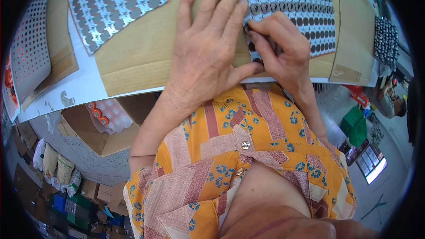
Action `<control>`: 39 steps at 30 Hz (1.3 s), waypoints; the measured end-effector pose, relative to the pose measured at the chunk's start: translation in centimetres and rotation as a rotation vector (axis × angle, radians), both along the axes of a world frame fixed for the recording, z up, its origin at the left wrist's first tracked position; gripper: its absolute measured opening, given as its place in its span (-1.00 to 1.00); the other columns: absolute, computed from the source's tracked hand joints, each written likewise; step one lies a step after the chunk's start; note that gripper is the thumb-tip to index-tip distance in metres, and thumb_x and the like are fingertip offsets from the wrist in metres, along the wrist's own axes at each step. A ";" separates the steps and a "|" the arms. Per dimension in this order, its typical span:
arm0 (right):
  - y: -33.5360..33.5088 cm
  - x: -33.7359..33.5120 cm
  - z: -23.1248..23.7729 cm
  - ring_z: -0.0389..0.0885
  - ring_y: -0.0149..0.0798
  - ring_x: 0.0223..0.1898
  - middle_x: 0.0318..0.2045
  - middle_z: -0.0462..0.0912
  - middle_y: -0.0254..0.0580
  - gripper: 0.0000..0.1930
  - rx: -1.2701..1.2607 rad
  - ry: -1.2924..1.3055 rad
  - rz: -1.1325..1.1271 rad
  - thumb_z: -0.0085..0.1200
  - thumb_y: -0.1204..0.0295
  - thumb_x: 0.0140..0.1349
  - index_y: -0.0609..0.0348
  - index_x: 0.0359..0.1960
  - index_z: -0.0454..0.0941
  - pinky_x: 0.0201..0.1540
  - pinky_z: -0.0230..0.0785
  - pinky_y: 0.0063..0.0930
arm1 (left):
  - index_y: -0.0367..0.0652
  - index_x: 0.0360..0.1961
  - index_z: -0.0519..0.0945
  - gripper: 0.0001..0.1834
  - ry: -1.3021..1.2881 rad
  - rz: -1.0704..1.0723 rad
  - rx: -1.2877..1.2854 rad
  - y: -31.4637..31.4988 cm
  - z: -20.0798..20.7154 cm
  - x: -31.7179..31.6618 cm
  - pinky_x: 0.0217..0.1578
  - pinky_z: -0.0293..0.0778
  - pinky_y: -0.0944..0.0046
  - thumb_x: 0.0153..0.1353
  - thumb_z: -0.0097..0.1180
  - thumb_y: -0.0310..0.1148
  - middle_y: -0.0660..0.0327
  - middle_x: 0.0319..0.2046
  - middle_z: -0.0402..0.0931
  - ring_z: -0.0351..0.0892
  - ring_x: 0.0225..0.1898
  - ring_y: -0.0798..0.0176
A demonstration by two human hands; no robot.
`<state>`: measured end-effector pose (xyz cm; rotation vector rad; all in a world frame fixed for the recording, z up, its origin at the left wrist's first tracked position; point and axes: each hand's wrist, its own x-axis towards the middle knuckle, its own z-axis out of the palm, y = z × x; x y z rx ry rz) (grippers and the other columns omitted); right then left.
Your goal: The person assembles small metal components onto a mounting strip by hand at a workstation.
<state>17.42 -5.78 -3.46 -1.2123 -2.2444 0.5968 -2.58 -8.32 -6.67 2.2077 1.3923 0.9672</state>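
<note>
My left hand (206,46) lies flat on the brown cardboard (137,64), fingers stretched out, its fingertips at the left edge of a silver sheet (313,23) with rows of dark round pieces. The left thumb reaches across to the sheet's near left corner. My right hand (283,44) is closed in a pinch over that left edge, thumb against index finger. Whatever sits between those fingertips is too small and covered to name. The pieces in the sheet's far rows look shinier and raised, while those in the near rows are flat and dark.
Another silver sheet (113,6) with grey discs lies at the far left. Beside it a perforated panel (30,51) leans at the table's edge. Below the table stands an open carton (99,137) with orange round parts. A bundle of dark beads (386,42) is at the right; farther right is another person (389,102).
</note>
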 end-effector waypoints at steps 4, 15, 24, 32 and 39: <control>-0.3 0.2 0.7 0.61 -0.13 -0.44 -0.38 0.57 -0.14 -0.80 -0.043 -0.012 -0.018 0.32 0.67 0.20 0.23 -0.15 0.69 -0.40 0.46 -0.32 | -0.23 0.40 0.47 0.12 0.023 -0.003 -0.003 -0.3 -0.2 0.5 0.52 0.02 -0.31 -0.17 0.57 0.16 0.02 0.46 0.40 0.32 0.50 -0.11; 11.1 -7.4 3.7 0.64 -0.14 -0.34 -0.36 0.63 -0.05 -0.90 0.256 -0.018 0.282 0.17 0.61 0.30 0.39 -0.20 0.66 -0.22 0.50 -0.35 | -0.28 0.32 0.53 0.05 0.003 0.003 0.033 -0.1 0.2 1.1 0.51 0.03 -0.34 -0.09 0.53 0.22 0.01 0.39 0.46 0.34 0.48 -0.11; 10.6 -1.7 3.9 0.42 -0.59 -0.47 -0.43 0.58 -0.41 -0.83 -0.196 0.053 -0.070 0.04 0.71 0.28 0.35 -0.18 0.67 -0.44 0.30 -0.62 | -0.26 0.33 0.53 0.02 0.026 -0.005 0.048 0.0 0.4 1.4 0.52 0.01 -0.34 -0.03 0.49 0.24 0.01 0.40 0.45 0.34 0.48 -0.11; 9.5 -2.6 4.6 0.50 -0.57 -0.47 -0.48 0.61 -0.32 -0.90 0.048 -0.068 0.141 0.21 0.63 0.28 0.36 -0.19 0.67 -0.45 0.32 -0.60 | -0.27 0.34 0.53 0.03 0.050 0.004 0.051 0.4 0.4 1.8 0.51 0.03 -0.34 -0.03 0.49 0.24 0.01 0.38 0.46 0.37 0.46 -0.12; 9.3 -1.2 3.5 0.44 -0.56 -0.51 -0.47 0.63 -0.30 -0.89 -0.096 0.133 -0.090 0.20 0.64 0.29 0.36 -0.18 0.67 -0.46 0.31 -0.58 | -0.28 0.32 0.55 0.03 0.036 0.007 0.063 0.4 0.6 1.8 0.50 0.04 -0.35 -0.04 0.50 0.25 -0.01 0.37 0.48 0.39 0.44 -0.12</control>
